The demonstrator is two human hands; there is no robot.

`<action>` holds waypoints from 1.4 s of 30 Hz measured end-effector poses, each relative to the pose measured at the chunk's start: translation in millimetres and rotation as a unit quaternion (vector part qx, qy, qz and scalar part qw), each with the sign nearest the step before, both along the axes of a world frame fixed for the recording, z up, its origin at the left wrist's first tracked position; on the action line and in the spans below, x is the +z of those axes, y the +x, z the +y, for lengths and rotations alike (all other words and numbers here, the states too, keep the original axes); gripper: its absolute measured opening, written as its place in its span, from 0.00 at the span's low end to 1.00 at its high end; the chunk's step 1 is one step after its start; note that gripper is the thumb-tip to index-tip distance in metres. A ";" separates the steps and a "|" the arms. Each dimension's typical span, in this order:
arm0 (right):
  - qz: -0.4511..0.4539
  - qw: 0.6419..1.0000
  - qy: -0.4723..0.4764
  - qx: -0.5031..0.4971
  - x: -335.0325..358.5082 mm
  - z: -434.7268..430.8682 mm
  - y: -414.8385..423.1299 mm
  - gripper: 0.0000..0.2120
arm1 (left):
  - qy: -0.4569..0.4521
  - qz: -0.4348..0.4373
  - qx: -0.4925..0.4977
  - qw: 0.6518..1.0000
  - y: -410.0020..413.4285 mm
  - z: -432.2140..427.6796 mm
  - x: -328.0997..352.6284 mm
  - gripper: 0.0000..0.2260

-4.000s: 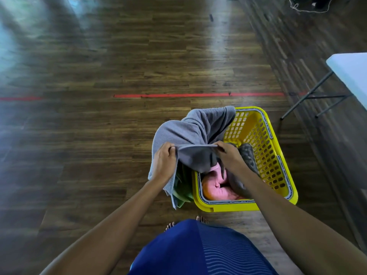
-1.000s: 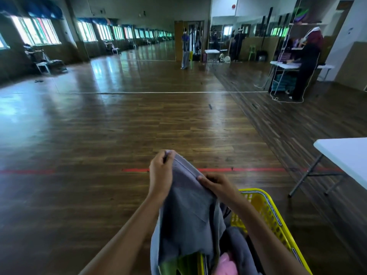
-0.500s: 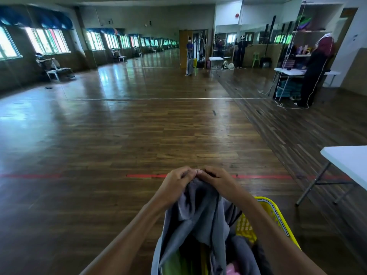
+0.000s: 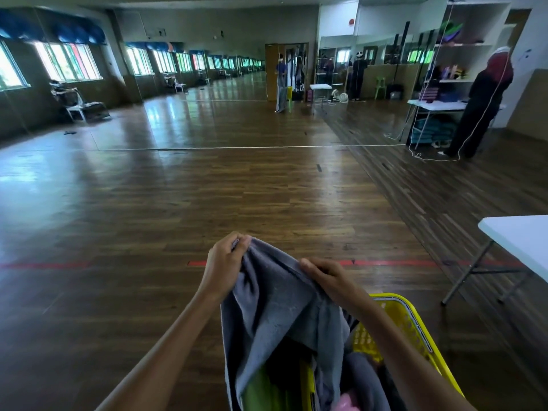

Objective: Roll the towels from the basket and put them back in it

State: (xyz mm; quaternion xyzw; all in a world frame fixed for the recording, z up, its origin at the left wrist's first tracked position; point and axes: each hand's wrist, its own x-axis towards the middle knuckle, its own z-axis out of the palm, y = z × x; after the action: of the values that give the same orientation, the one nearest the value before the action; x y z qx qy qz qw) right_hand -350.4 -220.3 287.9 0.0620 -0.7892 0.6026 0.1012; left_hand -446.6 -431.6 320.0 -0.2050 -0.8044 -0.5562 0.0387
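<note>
- My left hand (image 4: 226,262) pinches the grey towel's (image 4: 275,310) top corner.
- My right hand (image 4: 329,277) grips its upper edge, above the yellow basket (image 4: 397,327).

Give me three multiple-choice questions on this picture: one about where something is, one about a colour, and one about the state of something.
1. Where is the white table relative to the basket?
A. To its left, touching it
B. To its right, standing apart
C. Directly over it

2. What colour is the basket?
A. Red
B. Brown
C. Yellow

3. What state is the grey towel in?
A. Held up, hanging unrolled
B. Rolled tight inside the basket
C. Folded flat on the white table

Answers:
1 B: the table's corner shows at the right edge of the view, with bare floor between it and the basket.
2 C: its perforated wall is bright yellow.
3 A: the left hand and right hand each pinch its top edge, and it drapes down toward the basket.
</note>
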 end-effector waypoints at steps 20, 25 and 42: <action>0.028 0.998 0.043 -0.027 25.8 -16.0 -25.7 0.09 | -0.002 0.008 -0.087 0.996 21.8 37.9 2.0 0.09; 0.006 1.000 0.006 -0.002 29.8 -13.7 -24.8 0.11 | 0.016 -0.048 -0.146 0.988 26.6 42.9 7.0 0.08; -0.016 0.960 0.223 -0.168 -41.3 40.4 -20.4 0.10 | 0.026 0.019 -0.009 0.999 -0.3 10.4 17.0 0.09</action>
State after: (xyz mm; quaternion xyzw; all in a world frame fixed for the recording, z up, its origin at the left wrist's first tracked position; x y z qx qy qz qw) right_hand -370.8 -179.9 246.6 -0.0604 -0.9041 0.3866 0.1717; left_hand -447.0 -421.2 337.0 -0.2213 -0.7868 -0.5736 0.0543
